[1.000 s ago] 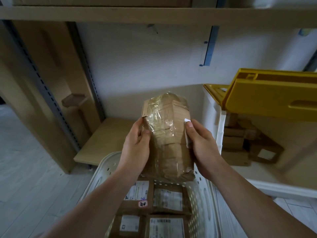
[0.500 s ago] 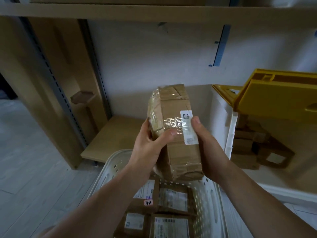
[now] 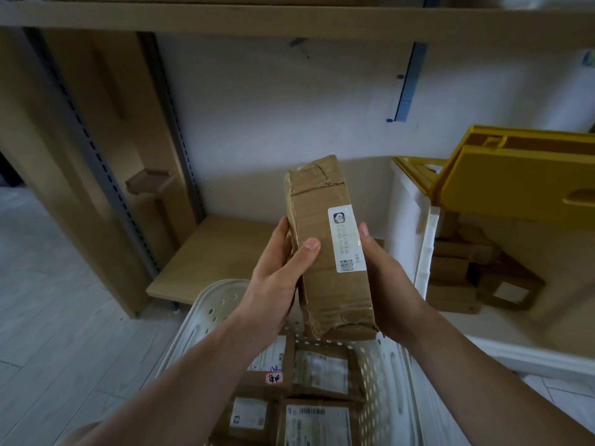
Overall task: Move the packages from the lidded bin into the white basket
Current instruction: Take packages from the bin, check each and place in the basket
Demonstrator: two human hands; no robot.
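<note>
Head view: parcel [image 3: 328, 252] turned since a second ago, label side now up, gripped between left hand [image 3: 277, 278] and right hand [image 3: 386, 284] above white basket [image 3: 206, 304]. Probably ready for lowering onto parcels already inside; more left in bin [image 3: 415, 239].

place: looks like my storeroom
clues: wooden shelving [image 3: 225, 17], taped parcels piled in a basket [image 3: 206, 313], yellow-lidded bin [image 3: 515, 178]
</note>
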